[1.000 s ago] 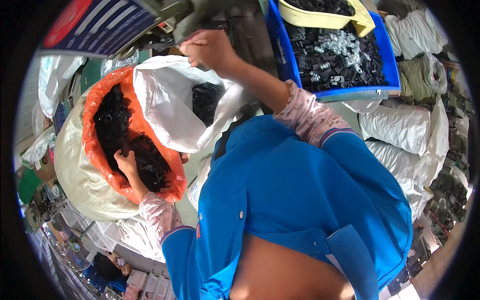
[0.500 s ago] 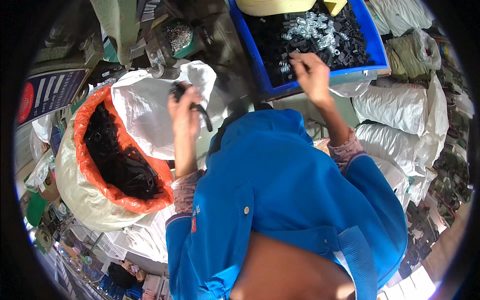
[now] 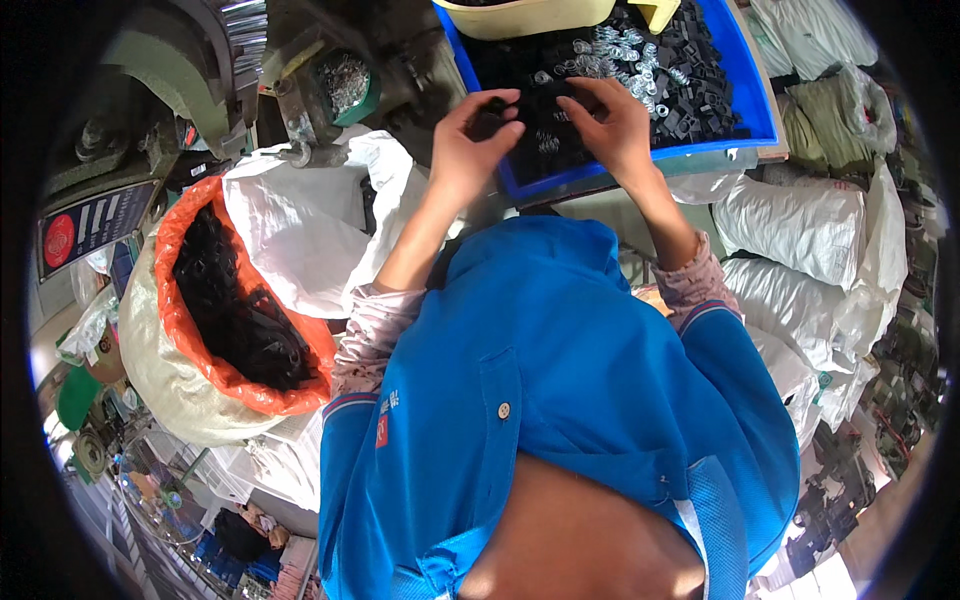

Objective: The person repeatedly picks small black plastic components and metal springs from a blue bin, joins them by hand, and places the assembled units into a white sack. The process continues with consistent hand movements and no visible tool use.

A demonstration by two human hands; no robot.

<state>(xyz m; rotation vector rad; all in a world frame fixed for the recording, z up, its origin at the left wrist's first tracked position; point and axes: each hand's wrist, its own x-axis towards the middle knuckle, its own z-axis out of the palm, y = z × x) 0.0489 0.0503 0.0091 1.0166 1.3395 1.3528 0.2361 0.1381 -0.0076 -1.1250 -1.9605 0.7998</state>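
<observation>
A blue bin (image 3: pixel 762 128) of small black plastic parts (image 3: pixel 695 75) lies in front of me, with a heap of silver coil springs (image 3: pixel 620 55) on the parts. My left hand (image 3: pixel 470 145) is at the bin's near left corner, thumb and index finger apart; whatever dark shape shows between them blends into the background. My right hand (image 3: pixel 615 125) is over the bin, thumb and fingers curled towards each other beside a few loose springs. Anything it grips is lost against the black parts. A white bag (image 3: pixel 300 225) at left has something black in its fold.
An orange-lined sack (image 3: pixel 180 350) of black parts stands at left. A green tub (image 3: pixel 352 95) of small metal pieces and machinery (image 3: pixel 160 70) are at the far left. A yellow tray (image 3: pixel 535 18) rests over the bin. Stuffed white sacks (image 3: pixel 790 220) are stacked at right.
My left hand has moved from the white bag to the bin, and the black strap-like part it held has left it. A black thing now shows in the bag. My right hand shifted slightly farther in.
</observation>
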